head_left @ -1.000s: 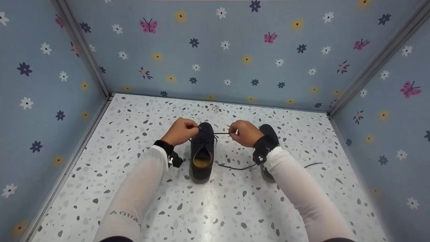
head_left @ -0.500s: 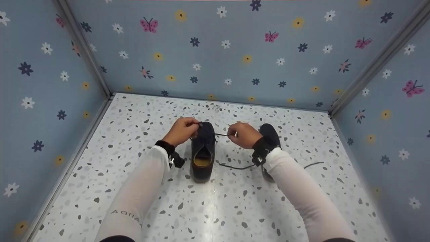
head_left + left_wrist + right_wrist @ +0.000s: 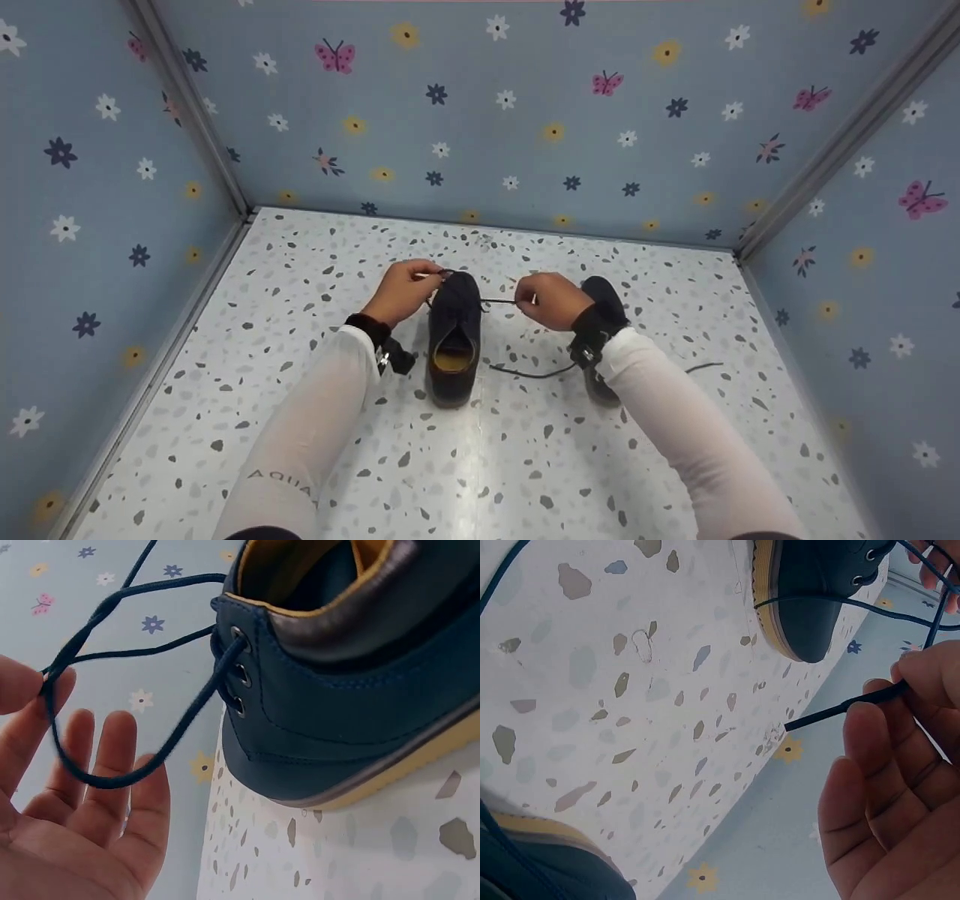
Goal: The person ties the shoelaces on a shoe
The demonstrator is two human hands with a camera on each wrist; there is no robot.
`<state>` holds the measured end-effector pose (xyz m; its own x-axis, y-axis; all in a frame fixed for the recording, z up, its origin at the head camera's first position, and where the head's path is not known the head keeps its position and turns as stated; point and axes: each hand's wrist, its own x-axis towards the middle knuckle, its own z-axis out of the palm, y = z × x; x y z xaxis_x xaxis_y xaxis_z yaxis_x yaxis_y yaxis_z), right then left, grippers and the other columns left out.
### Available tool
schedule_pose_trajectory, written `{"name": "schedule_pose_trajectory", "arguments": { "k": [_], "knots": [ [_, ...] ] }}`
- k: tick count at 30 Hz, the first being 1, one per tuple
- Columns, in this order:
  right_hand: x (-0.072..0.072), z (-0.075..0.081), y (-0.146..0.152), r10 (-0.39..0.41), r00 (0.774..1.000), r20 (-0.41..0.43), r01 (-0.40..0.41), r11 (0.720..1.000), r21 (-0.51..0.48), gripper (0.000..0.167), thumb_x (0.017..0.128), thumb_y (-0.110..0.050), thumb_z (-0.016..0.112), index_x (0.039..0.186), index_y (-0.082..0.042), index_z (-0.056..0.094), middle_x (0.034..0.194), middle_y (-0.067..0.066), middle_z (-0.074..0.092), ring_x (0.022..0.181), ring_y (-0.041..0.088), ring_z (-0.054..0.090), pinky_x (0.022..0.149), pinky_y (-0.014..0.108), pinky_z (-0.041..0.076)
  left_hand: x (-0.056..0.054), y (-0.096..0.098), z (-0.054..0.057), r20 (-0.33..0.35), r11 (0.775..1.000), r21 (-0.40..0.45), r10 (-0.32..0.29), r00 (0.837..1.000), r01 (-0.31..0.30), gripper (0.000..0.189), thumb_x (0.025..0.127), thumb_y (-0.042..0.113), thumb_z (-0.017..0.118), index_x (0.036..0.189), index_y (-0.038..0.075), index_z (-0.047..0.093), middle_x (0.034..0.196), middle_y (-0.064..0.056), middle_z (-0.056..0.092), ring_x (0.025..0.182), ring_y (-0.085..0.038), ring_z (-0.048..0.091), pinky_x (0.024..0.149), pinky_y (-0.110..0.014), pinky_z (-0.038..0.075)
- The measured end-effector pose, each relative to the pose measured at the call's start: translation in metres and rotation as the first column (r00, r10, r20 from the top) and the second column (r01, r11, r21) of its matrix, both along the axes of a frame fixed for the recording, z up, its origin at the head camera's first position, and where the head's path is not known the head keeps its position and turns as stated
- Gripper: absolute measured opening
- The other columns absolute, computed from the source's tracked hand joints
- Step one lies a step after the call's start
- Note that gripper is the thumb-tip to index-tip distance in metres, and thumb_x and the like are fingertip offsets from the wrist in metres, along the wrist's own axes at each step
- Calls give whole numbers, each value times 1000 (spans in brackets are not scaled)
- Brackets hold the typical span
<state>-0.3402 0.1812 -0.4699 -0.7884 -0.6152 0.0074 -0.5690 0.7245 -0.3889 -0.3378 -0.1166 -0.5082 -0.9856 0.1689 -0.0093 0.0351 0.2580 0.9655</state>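
A dark blue lace-up shoe [image 3: 455,319] stands on the floor with its toe away from me. At its left side, my left hand [image 3: 403,291] pinches a dark blue shoelace [image 3: 176,736] between thumb and index finger. The left wrist view has the lace crossing itself in a loop in front of the other, spread fingers. To the right of the shoe, my right hand [image 3: 553,301] pinches the lace near its end, and the tip [image 3: 810,722] sticks out past the fingers. A stretch of lace [image 3: 499,301] runs straight between shoe and right hand.
A second dark shoe [image 3: 602,294] stands to the right, partly hidden by my right hand and wrist. Its loose laces [image 3: 529,374] lie out to both sides on the speckled white floor [image 3: 480,465]. Blue flowered panels [image 3: 495,112] enclose the floor ahead and on both sides.
My right hand has shifted slightly right with the lace end. The left fingers have moved a little up and left, and a piece of lace now arches from them over the toe.
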Motion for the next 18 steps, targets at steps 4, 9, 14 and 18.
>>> {"name": "schedule_pose_trajectory", "arguments": {
  "k": [4,9,14,18],
  "knots": [
    [-1,5,9,15,1000,-10,-15,1000,5,12,100,-7,64,95,-8,75,96,10,75,90,25,71,84,42,58,0,-5,1,19,999,38,22,1000,-22,25,104,20,59,113,1,72,122,-12,74,107,-20,67,91,-31,53],
    [-4,12,23,-15,999,-44,16,1000,26,9,98,-7,66,93,-7,74,92,10,75,87,24,69,81,42,57,1,-14,5,96,988,153,6,995,-20,27,107,25,54,107,2,67,112,-7,73,115,-26,68,106,-44,53],
    [-7,18,41,-47,996,-78,51,997,59,8,96,-7,67,91,-7,73,91,10,75,87,26,69,82,44,57,2,-24,6,118,986,169,-8,993,-13,28,109,27,51,107,4,67,108,-6,75,102,-19,72,101,-41,55],
    [-8,19,58,-101,992,-78,109,989,100,6,94,-7,68,93,-8,74,93,10,75,89,27,69,85,46,57,3,-31,4,146,982,191,-14,989,-14,24,109,25,51,103,5,63,105,-2,76,99,-17,73,95,-36,58]
  ]
}}
